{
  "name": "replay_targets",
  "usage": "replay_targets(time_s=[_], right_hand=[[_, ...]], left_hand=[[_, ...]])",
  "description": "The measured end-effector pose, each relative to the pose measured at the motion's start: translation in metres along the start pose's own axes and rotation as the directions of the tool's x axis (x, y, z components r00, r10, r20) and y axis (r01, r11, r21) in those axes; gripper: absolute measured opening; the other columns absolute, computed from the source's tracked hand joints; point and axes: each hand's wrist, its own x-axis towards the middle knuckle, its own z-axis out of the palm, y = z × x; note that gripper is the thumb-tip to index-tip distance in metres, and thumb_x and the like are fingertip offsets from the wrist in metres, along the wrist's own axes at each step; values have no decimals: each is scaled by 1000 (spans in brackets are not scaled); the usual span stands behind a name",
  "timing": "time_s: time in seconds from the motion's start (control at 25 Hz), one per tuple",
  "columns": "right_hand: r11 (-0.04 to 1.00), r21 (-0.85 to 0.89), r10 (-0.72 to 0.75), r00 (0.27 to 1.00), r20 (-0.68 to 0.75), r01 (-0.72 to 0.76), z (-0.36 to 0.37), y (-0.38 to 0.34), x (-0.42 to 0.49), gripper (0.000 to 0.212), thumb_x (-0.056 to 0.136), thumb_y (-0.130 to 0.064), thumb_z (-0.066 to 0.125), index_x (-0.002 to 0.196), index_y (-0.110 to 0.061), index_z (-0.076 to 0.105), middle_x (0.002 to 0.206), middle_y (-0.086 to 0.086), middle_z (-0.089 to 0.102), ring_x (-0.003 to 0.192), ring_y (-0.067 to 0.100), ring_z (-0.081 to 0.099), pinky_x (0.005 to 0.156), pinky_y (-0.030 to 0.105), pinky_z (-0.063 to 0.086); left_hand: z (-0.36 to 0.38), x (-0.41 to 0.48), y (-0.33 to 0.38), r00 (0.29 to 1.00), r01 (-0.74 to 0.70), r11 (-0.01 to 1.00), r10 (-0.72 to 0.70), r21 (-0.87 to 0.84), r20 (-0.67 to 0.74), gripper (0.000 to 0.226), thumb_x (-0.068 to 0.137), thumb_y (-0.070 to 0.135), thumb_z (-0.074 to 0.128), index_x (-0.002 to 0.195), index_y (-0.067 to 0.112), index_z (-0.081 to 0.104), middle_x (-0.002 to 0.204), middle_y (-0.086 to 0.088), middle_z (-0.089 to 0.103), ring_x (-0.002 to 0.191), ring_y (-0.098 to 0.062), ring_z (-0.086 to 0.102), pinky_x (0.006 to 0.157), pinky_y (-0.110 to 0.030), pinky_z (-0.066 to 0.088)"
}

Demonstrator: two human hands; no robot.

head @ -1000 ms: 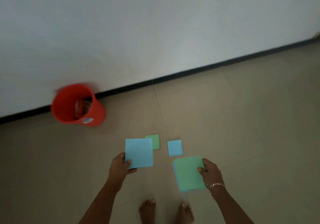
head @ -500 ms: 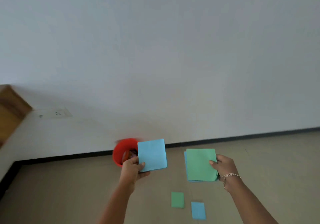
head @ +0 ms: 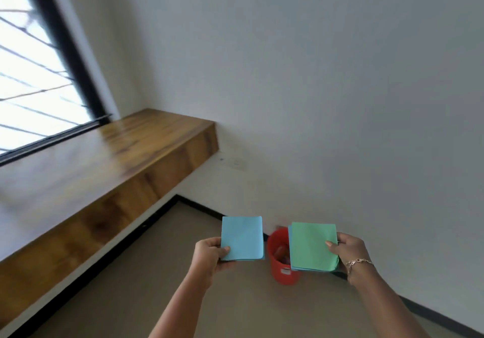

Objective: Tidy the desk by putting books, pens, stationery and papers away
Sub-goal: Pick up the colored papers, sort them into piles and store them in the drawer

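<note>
My left hand (head: 210, 255) pinches a small stack of blue paper sheets (head: 242, 238) by its lower left corner, thumb on top. My right hand (head: 347, 250) grips a second stack with a green sheet (head: 311, 246) on top and blue sheets showing at its left edge. Both stacks are held up in front of me, side by side and apart. The wooden desk (head: 86, 164) runs along the left under the window, its top bare in the part I see.
A red bucket (head: 281, 259) stands on the tiled floor by the white wall, partly hidden behind the two stacks, with something reddish inside. A black-framed window (head: 34, 75) sits above the desk. A black skirting strip (head: 199, 208) lines the wall's foot.
My view has swung up and left, bringing the desk and window in. The small green and blue sheets on the floor have dropped out of sight. Both hands still hold their stacks.
</note>
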Motion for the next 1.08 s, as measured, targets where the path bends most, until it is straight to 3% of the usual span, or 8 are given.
replay_targets(time_s=[0.16,0.28,0.48,0.68,0.92,1.08], right_hand=[[999,-34,-10,980,198,17,93,-13,-17,27,84,15,53,111,14,58,77,10,62,62,23,56,52,29,50],[997,-69,-8,919,393,38,176,-26,-39,29,84,14,53,113,13,57,70,3,59,58,18,55,36,19,48],[991,-101,-14,817,577,88,311,-43,-88,29,84,14,53,113,14,55,67,2,59,40,12,59,35,18,47],[990,-109,16,712,702,85,457,-45,-150,31,83,14,55,113,11,56,39,-7,61,34,6,58,35,16,48],[988,-151,96,604,791,41,588,-42,-232,32,85,15,51,117,11,53,36,-4,59,29,8,55,28,19,43],[977,-195,109,576,810,90,648,-34,-271,31,82,20,50,113,17,53,34,-5,57,28,5,53,29,15,42]], left_hand=[[-87,-35,3,968,-28,997,8,-76,-251,17,90,-12,49,99,1,55,84,-11,62,75,-23,64,49,-25,57],[-161,-64,5,910,-78,987,11,-144,-415,17,90,-9,50,103,0,56,90,-12,63,80,-24,65,54,-27,57],[-286,-93,2,784,-147,952,-54,-270,-618,19,89,-6,53,105,4,50,111,-18,58,102,-33,63,70,-37,59],[-421,-104,6,718,-198,928,-82,-316,-692,26,87,-13,51,111,-3,49,110,-21,59,96,-32,61,66,-38,57],[-542,-124,1,649,-212,923,-112,-321,-752,34,88,-14,48,121,-8,46,112,-22,56,94,-31,57,64,-37,55],[-592,-135,-2,593,-241,917,-120,-318,-796,29,86,-16,50,114,-12,50,103,-19,58,82,-27,59,44,-25,55]])
